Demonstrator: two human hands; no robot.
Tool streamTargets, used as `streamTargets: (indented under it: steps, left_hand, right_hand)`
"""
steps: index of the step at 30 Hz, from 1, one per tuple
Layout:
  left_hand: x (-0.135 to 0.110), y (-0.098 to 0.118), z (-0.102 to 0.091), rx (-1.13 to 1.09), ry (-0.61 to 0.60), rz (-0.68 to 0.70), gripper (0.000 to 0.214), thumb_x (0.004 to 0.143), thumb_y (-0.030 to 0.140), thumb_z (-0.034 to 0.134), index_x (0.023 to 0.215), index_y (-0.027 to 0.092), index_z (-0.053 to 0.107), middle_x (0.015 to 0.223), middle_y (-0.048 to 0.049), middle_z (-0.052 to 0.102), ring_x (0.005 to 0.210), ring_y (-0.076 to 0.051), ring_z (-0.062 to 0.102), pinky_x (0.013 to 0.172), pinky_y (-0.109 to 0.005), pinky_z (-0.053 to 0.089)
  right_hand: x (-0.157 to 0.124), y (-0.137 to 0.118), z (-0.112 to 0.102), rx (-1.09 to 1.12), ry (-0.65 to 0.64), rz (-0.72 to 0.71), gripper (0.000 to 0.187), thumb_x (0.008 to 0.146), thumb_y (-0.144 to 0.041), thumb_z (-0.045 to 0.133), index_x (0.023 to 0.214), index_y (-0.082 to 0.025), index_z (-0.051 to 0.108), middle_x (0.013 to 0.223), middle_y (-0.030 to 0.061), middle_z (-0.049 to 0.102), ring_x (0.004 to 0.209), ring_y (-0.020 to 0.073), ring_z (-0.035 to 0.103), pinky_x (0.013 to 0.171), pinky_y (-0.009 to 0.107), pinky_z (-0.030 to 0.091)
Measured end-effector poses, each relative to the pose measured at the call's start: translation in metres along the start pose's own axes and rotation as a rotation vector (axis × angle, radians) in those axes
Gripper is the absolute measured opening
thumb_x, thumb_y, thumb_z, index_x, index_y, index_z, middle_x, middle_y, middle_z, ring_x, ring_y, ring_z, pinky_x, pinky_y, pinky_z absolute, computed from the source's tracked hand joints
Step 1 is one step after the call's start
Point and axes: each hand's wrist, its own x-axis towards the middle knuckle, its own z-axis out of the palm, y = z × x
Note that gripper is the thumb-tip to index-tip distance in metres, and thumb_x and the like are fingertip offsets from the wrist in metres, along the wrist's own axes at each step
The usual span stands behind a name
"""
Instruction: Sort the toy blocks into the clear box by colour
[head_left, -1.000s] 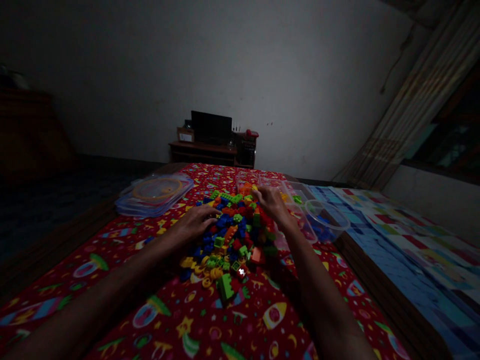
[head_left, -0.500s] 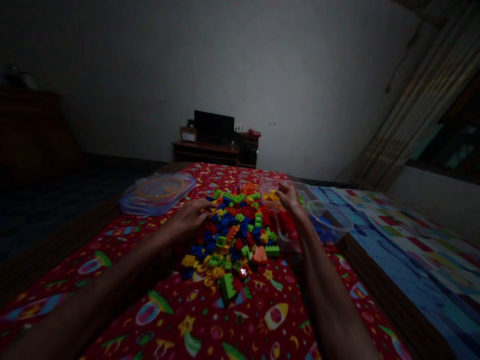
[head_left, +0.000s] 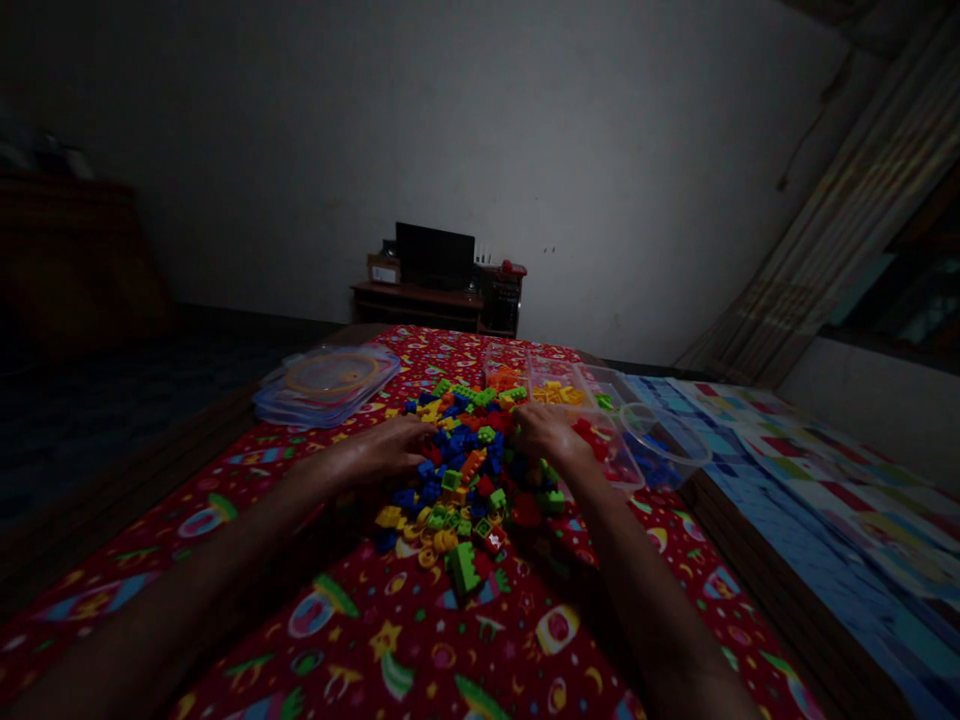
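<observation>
The right hand [head_left: 553,435] has come back from near the clear plastic box [head_left: 553,370] of yellow blocks [head_left: 556,394], so it is at the many-coloured plastic block heap [head_left: 474,464] again. Its fingers curl; leftward, across the heap, the left hand [head_left: 391,445] bends loosely. Any grip is hidden.

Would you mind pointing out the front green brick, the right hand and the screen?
Front green brick [head_left: 464,568], head view: its visible middle.
Right hand [head_left: 549,431], head view: back of the hand.
Screen [head_left: 435,256], head view: middle of its dark face.
</observation>
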Motion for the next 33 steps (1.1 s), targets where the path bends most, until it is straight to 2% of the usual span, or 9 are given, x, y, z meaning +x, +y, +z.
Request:
streamTargets:
  steps: [4, 9, 11, 14, 18, 20, 22, 28, 33]
  left_hand:
    - [-0.002, 0.006, -0.001, -0.006, 0.027, 0.013, 0.038, 0.078, 0.026, 0.055, 0.115, 0.021, 0.064, 0.114, -0.0066, 0.068, 0.105, -0.023, 0.061, 0.090, -0.030, 0.046]
    - [-0.004, 0.019, -0.012, 0.030, 0.057, -0.048, 0.036, 0.079, 0.022, 0.049, 0.110, 0.020, 0.067, 0.106, -0.0049, 0.070, 0.095, -0.020, 0.064, 0.081, -0.026, 0.048]
    - [-0.003, 0.022, -0.013, 0.034, 0.074, -0.051, 0.035, 0.079, 0.023, 0.049, 0.108, 0.020, 0.068, 0.104, -0.0047, 0.070, 0.093, -0.020, 0.065, 0.080, -0.026, 0.048]
    - [0.001, 0.023, -0.011, 0.014, 0.153, -0.019, 0.032, 0.083, 0.032, 0.048, 0.106, 0.021, 0.068, 0.107, -0.0056, 0.070, 0.099, -0.021, 0.063, 0.087, -0.029, 0.047]
    - [0.004, 0.024, -0.008, 0.003, 0.212, 0.015, 0.036, 0.086, 0.039, 0.046, 0.107, 0.019, 0.068, 0.109, -0.0079, 0.069, 0.102, -0.022, 0.062, 0.091, -0.032, 0.046]
    - [0.004, 0.025, -0.007, 0.013, 0.222, 0.028, 0.037, 0.087, 0.040, 0.045, 0.108, 0.019, 0.068, 0.112, -0.0085, 0.069, 0.103, -0.023, 0.062, 0.093, -0.033, 0.046]
    - [0.003, 0.024, -0.006, 0.020, 0.237, 0.043, 0.037, 0.088, 0.040, 0.045, 0.108, 0.020, 0.067, 0.113, -0.0084, 0.068, 0.104, -0.023, 0.062, 0.095, -0.035, 0.045]
    - [0.005, 0.024, -0.001, -0.025, 0.257, 0.114, 0.033, 0.089, 0.037, 0.044, 0.107, 0.020, 0.066, 0.111, -0.0078, 0.067, 0.102, -0.022, 0.062, 0.094, -0.034, 0.046]
    - [0.005, 0.042, 0.001, -0.059, 0.196, 0.187, 0.032, 0.091, 0.035, 0.043, 0.107, 0.019, 0.065, 0.110, -0.0091, 0.065, 0.101, -0.021, 0.061, 0.091, -0.033, 0.047]
  right_hand:
    - [0.002, -0.003, 0.009, 0.027, 0.012, 0.011, 0.034, 0.085, -0.016, 0.046, 0.115, -0.019, 0.062, 0.112, 0.0116, 0.064, 0.103, 0.0215, 0.059, 0.082, 0.028, 0.043]
    - [0.002, 0.002, 0.001, 0.152, 0.129, 0.017, 0.036, 0.086, -0.019, 0.048, 0.120, -0.019, 0.059, 0.118, 0.0107, 0.062, 0.109, 0.0229, 0.055, 0.087, 0.031, 0.041]
    - [0.003, 0.002, -0.002, 0.219, 0.178, -0.009, 0.038, 0.085, -0.017, 0.049, 0.122, -0.020, 0.059, 0.119, 0.0099, 0.062, 0.108, 0.0221, 0.055, 0.087, 0.030, 0.041]
    - [0.005, -0.003, -0.002, 0.308, 0.194, -0.114, 0.040, 0.083, -0.018, 0.054, 0.123, -0.020, 0.058, 0.115, 0.0088, 0.064, 0.103, 0.0204, 0.058, 0.083, 0.028, 0.042]
    - [0.007, -0.014, 0.003, 0.290, 0.132, -0.271, 0.030, 0.083, -0.020, 0.057, 0.112, -0.018, 0.065, 0.104, 0.0090, 0.067, 0.093, 0.0177, 0.060, 0.076, 0.024, 0.040]
    - [0.008, -0.018, 0.005, 0.259, 0.077, -0.290, 0.021, 0.084, -0.016, 0.054, 0.099, -0.016, 0.068, 0.095, 0.0086, 0.068, 0.082, 0.0153, 0.060, 0.068, 0.022, 0.039]
    - [0.009, -0.019, 0.006, 0.246, 0.062, -0.286, 0.019, 0.084, -0.012, 0.051, 0.091, -0.014, 0.069, 0.087, 0.0081, 0.069, 0.074, 0.0133, 0.058, 0.063, 0.021, 0.036]
    - [0.010, -0.009, 0.004, 0.312, 0.218, -0.304, 0.025, 0.085, -0.015, 0.055, 0.106, -0.014, 0.067, 0.096, 0.0096, 0.069, 0.085, 0.0155, 0.060, 0.069, 0.022, 0.038]
    - [0.011, -0.010, 0.004, 0.286, 0.159, -0.297, 0.022, 0.089, -0.019, 0.050, 0.093, -0.012, 0.070, 0.084, 0.0101, 0.070, 0.076, 0.0157, 0.061, 0.066, 0.023, 0.038]
